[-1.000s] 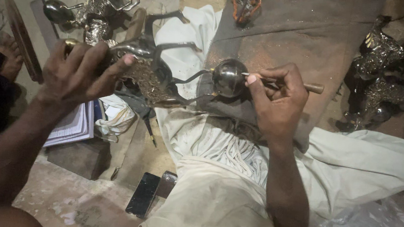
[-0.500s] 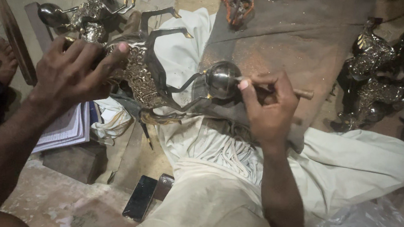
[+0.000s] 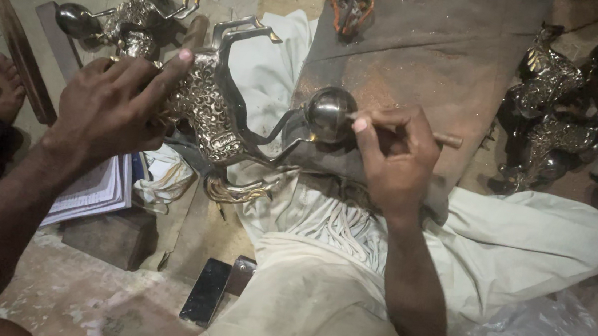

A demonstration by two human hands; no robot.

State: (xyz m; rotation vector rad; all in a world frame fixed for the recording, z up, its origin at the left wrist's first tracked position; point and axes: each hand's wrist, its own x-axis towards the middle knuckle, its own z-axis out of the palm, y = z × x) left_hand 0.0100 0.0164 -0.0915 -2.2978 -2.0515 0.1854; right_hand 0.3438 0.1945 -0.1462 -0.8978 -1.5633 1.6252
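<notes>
1. My left hand (image 3: pixel 111 106) clamps the ornate metal figure (image 3: pixel 210 108) over my lap.
2. My right hand (image 3: pixel 395 155), fingers closed on a wooden-handled tool (image 3: pixel 448 140), should press lightly, steadily against the figure's polished ball (image 3: pixel 328 112).

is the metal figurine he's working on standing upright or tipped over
Tipped over: the metal figurine lies sideways, legs pointing up, steadied by the left hand.

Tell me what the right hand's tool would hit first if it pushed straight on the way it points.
The right hand holds a thin wooden-handled tool aimed left, its tip at or almost on the shiny metal ball of the ornate figure. The ball would be met first; actual contact is unclear.
</notes>
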